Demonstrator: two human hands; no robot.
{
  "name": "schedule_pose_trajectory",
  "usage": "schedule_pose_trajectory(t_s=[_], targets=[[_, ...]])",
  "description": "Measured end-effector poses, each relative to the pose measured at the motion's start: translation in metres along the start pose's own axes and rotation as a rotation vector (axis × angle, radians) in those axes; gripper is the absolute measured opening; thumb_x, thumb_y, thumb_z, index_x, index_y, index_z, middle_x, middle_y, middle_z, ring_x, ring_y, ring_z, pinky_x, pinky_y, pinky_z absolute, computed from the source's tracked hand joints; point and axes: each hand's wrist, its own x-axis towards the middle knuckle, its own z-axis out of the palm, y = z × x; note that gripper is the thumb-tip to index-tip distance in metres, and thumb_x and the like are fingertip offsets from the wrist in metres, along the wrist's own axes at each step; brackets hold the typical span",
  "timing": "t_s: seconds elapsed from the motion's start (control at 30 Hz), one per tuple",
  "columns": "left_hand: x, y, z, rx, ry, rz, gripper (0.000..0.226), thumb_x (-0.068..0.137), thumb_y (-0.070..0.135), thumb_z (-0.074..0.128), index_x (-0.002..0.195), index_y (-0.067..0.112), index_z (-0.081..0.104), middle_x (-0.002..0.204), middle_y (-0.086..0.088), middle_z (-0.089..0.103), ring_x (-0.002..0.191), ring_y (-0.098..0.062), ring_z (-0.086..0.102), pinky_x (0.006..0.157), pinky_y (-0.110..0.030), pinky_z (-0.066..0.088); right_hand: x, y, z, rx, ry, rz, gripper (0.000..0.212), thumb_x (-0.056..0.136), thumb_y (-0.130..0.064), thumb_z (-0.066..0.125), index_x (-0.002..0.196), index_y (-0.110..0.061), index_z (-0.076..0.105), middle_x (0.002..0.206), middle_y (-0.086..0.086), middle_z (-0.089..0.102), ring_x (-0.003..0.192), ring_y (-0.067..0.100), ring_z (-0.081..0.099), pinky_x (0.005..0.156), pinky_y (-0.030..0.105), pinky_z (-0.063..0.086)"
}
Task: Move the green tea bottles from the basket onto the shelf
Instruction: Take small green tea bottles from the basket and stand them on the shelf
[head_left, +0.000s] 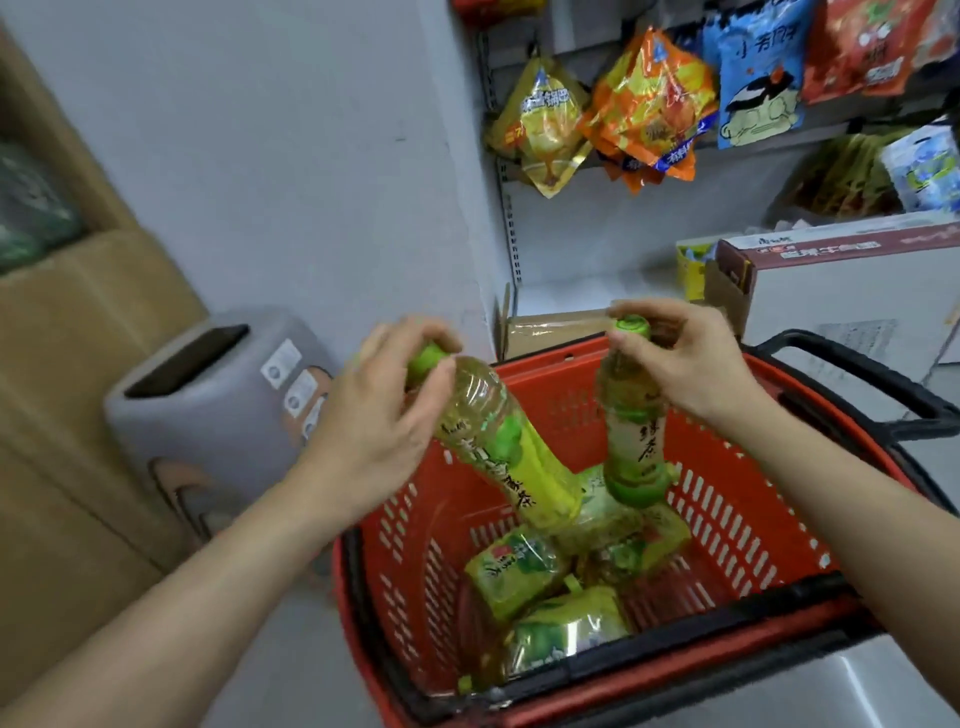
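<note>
My left hand (387, 415) grips the green cap and neck of a green tea bottle (511, 447) that hangs tilted above the red basket (737, 514). My right hand (685, 358) holds a second green tea bottle (631, 441) by its green cap, nearly upright over the basket. Several more green tea bottles (561, 587) lie on their sides in the bottom of the basket. The shelf (597, 244) rises behind the basket at the upper right.
Snack bags (644, 109) hang on the shelf's upper rows. A white and brown carton (841, 280) sits to the right. A grey bin (208, 395) stands at the left beside cardboard boxes (78, 364). The basket's black handle (872, 379) lies at its right rim.
</note>
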Motion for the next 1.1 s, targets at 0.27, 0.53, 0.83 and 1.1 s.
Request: schedule_pose_trajectory(t_s=[0.27, 0.53, 0.83, 1.1], targets=[[-0.04, 0.0, -0.128, -0.201, 0.145, -0.208, 0.012, 0.088, 0.019, 0.053, 0.097, 0.026, 0.057, 0.075, 0.009, 0.052, 0.058, -0.004, 0.047, 0.053, -0.017, 0.039, 0.008, -0.17, 0.07, 0.727, -0.034, -0.114, 0.014, 0.086, -0.015, 0.069, 0.099, -0.009, 0.071, 0.078, 0.014, 0.068, 0.071, 0.021, 0.071, 0.068, 0.033, 0.057], [-0.127, 0.009, -0.277, 0.137, 0.389, -0.31, 0.01, 0.086, 0.009, 0.065, 0.094, 0.015, 0.066, 0.075, 0.007, 0.056, 0.054, -0.001, 0.048, 0.05, -0.014, 0.038, -0.034, -0.325, 0.173, 1.059, -0.316, -0.111, 0.006, 0.077, -0.027, 0.077, 0.077, -0.021, 0.076, 0.072, 0.009, 0.072, 0.074, 0.031, 0.067, 0.073, 0.059, 0.055], [-0.23, 0.026, -0.488, 0.684, 0.664, -0.408, 0.008, 0.081, 0.028, 0.071, 0.088, 0.027, 0.072, 0.071, 0.015, 0.063, 0.062, 0.0, 0.054, 0.06, -0.015, 0.042, -0.104, -0.521, 0.28, 1.226, -0.433, -0.234, 0.024, 0.068, -0.033, 0.082, 0.086, -0.02, 0.072, 0.078, 0.011, 0.069, 0.07, 0.017, 0.064, 0.067, 0.035, 0.051], [-0.283, 0.022, -0.628, 0.976, 0.71, -0.506, 0.016, 0.077, 0.046, 0.064, 0.091, 0.04, 0.068, 0.076, 0.013, 0.063, 0.077, -0.02, 0.063, 0.072, -0.041, 0.056, -0.142, -0.683, 0.352, 1.358, -0.348, -0.271, 0.019, 0.076, -0.028, 0.079, 0.088, -0.017, 0.071, 0.077, 0.013, 0.07, 0.067, 0.019, 0.065, 0.063, 0.035, 0.054]])
